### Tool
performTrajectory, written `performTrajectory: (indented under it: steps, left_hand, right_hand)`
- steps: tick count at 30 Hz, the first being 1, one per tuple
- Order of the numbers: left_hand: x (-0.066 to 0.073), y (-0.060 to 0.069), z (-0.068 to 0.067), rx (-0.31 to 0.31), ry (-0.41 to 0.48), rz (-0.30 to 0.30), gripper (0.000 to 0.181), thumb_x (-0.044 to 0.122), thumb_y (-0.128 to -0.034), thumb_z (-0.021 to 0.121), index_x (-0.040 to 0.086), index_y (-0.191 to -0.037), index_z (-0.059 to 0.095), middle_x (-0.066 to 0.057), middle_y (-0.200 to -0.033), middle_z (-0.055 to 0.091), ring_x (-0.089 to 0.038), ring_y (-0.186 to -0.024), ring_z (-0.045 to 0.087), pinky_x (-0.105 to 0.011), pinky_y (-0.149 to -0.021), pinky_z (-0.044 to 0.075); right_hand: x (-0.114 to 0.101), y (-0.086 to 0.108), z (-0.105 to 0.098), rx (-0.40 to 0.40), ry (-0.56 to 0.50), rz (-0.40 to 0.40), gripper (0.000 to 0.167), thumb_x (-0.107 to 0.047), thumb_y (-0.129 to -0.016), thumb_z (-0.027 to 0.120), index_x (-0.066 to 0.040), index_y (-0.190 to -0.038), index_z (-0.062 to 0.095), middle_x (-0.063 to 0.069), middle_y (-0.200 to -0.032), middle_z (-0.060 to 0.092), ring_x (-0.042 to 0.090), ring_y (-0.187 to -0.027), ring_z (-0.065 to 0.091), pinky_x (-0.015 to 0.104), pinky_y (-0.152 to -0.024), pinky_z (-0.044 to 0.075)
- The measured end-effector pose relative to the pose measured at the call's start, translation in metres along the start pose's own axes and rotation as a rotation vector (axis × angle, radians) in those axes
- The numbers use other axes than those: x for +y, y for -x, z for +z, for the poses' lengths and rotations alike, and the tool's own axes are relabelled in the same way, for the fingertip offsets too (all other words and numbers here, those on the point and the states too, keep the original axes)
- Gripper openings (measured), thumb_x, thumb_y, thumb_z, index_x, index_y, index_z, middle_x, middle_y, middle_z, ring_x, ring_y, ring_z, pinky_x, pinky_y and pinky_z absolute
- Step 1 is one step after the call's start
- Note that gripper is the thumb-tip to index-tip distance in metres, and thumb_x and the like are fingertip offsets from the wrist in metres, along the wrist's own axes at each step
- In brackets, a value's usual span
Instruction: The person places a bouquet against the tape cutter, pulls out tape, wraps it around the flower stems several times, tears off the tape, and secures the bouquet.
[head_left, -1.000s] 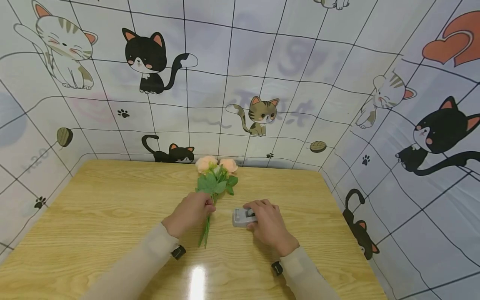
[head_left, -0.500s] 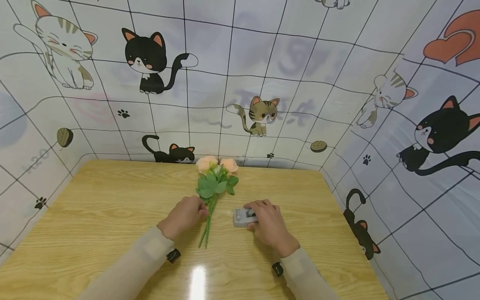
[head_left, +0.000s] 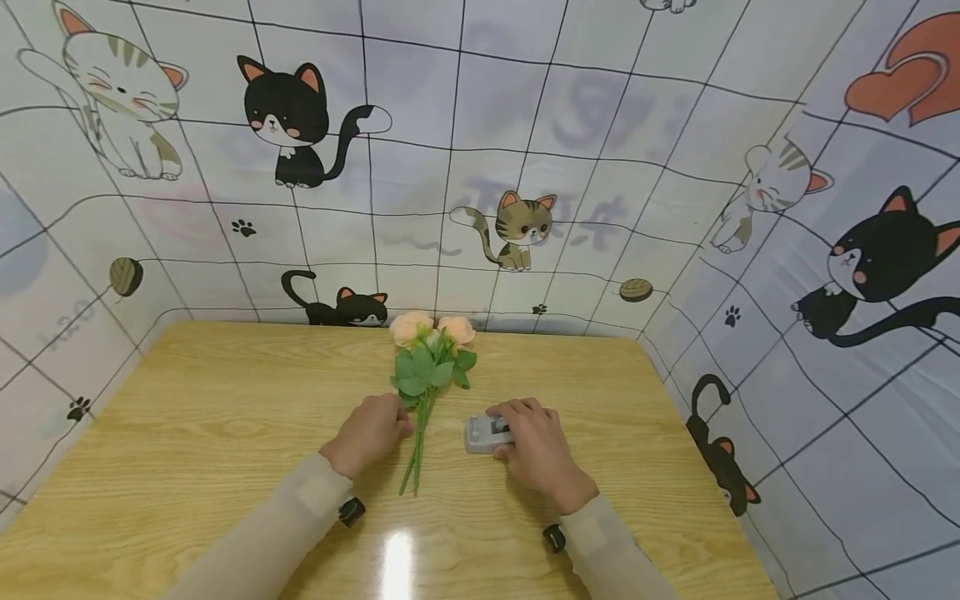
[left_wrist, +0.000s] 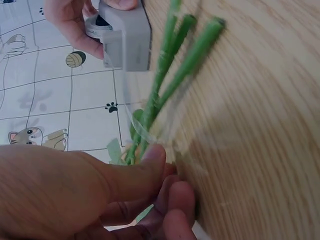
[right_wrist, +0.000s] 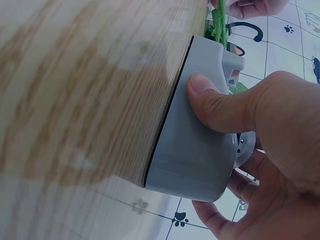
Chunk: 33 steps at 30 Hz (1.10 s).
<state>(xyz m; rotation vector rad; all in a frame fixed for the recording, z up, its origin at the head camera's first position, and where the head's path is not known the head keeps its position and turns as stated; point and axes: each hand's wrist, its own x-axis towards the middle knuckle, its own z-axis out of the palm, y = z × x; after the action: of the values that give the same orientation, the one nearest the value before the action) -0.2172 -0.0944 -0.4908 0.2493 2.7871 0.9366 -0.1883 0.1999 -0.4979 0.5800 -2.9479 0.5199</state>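
Shifted since a second ago: left hand [head_left: 367, 432], its fingertips then across the green stems [head_left: 417, 454], now at their left side; right hand [head_left: 538, 454] and flower bunch [head_left: 422, 367] hardly differ. Backdrop: pale gridded sheet [head_left: 420, 83] printed with cats, cut off by the frame. Surface [head_left: 225, 400]: wood-grained, near edge out of view. Sleeves [head_left: 281, 529]: two, pale, running out of frame, each with a black wrist device [head_left: 351, 511] partly hidden beneath. Flower bunch: peach heads [head_left: 411, 328] at the surface's far edge, stems towards the person; its place between the hands seems to keep the stems within reach of the left. Tape dispenser [head_left: 480, 435]: grey, base on the surface, right of the stems and apart from them; right hand's fingers and thumb clamped on its sides, presumably to stop it sliding under a pull. Clear strip [left_wrist: 126, 92]: runs from the dispenser to the left hand, whose thumb and fingers close together on its end, seemingly to keep it drawn out. Hard to make out: whether the strip passes above or beneath the stems; some right-hand fingertips are hidden.
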Motion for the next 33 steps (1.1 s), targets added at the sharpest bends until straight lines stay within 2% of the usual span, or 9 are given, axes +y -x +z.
performTrajectory:
  steps: [3,6,9,13,18,23,28,33]
  left_hand:
    - [-0.002,0.002,-0.001,0.023,-0.002,-0.009,0.011,0.010,-0.1105,0.081,0.003,-0.102,0.080,-0.010,-0.099,0.081,-0.019,-0.082,0.068,-0.037,-0.074,0.060]
    - [-0.002,0.007,-0.001,0.056,0.021,-0.014,0.011,0.007,-0.1106,0.079,0.003,-0.101,0.075,-0.009,-0.098,0.079,-0.020,-0.081,0.066,-0.037,-0.071,0.058]
    - [0.004,0.014,0.001,0.108,0.022,0.003,0.014,0.006,-0.1102,0.079,0.003,-0.099,0.072,-0.009,-0.092,0.076,-0.018,-0.075,0.064,-0.035,-0.066,0.055]
    - [0.016,0.022,0.011,0.162,0.018,0.038,0.018,0.009,-0.1080,0.083,0.001,-0.097,0.071,-0.010,-0.087,0.074,-0.015,-0.067,0.061,-0.032,-0.061,0.054]
    - [0.028,0.026,0.029,0.159,0.044,0.051,0.031,0.011,-0.1028,0.090,0.002,-0.093,0.062,-0.006,-0.073,0.061,-0.014,-0.058,0.054,-0.027,-0.050,0.044]
    - [0.026,0.023,0.042,0.152,0.091,0.032,0.028,-0.003,-0.1018,0.083,0.004,-0.087,0.060,-0.003,-0.066,0.052,-0.014,-0.051,0.053,-0.025,-0.042,0.044]
    - [0.026,0.022,0.041,0.140,0.115,0.032,0.033,-0.013,-0.1001,0.071,0.008,-0.079,0.057,-0.002,-0.063,0.051,-0.014,-0.047,0.052,-0.026,-0.040,0.046]
    - [0.024,0.021,0.036,0.086,0.163,-0.005,0.041,-0.009,-0.1042,0.068,0.012,-0.073,0.053,-0.001,-0.062,0.050,-0.013,-0.049,0.051,-0.024,-0.043,0.045]
  right_hand:
    - [0.000,0.000,0.000,0.001,0.005,0.001,0.057,-0.017,-0.096,0.098,-0.017,-0.148,0.076,0.010,-0.149,0.079,0.041,-0.138,0.069,0.073,-0.112,0.055]
    - [0.000,0.000,0.000,0.001,0.005,-0.001,0.057,-0.017,-0.095,0.099,-0.017,-0.148,0.076,0.010,-0.149,0.079,0.041,-0.137,0.069,0.073,-0.111,0.055]
    - [0.000,0.000,0.000,0.003,0.009,-0.004,0.057,-0.017,-0.096,0.099,-0.016,-0.148,0.076,0.010,-0.149,0.079,0.041,-0.137,0.069,0.073,-0.111,0.055]
    - [0.001,0.001,-0.001,0.006,0.012,0.002,0.057,-0.017,-0.096,0.098,-0.017,-0.148,0.076,0.010,-0.149,0.079,0.041,-0.137,0.069,0.073,-0.111,0.055]
    - [0.001,0.002,0.001,0.020,0.010,0.003,0.056,-0.017,-0.095,0.099,-0.017,-0.147,0.077,0.011,-0.148,0.079,0.041,-0.137,0.069,0.072,-0.111,0.055]
    - [0.001,0.001,0.003,0.019,-0.006,-0.004,0.056,-0.016,-0.095,0.099,-0.016,-0.146,0.077,0.011,-0.148,0.079,0.041,-0.136,0.069,0.073,-0.111,0.055]
    - [-0.001,0.002,0.002,0.018,0.000,-0.002,0.055,-0.015,-0.094,0.099,-0.014,-0.145,0.077,0.012,-0.147,0.079,0.041,-0.135,0.069,0.073,-0.111,0.055]
    - [-0.003,0.002,0.000,0.024,0.011,-0.006,0.055,-0.014,-0.094,0.099,-0.013,-0.144,0.077,0.012,-0.147,0.079,0.041,-0.135,0.070,0.073,-0.110,0.055]
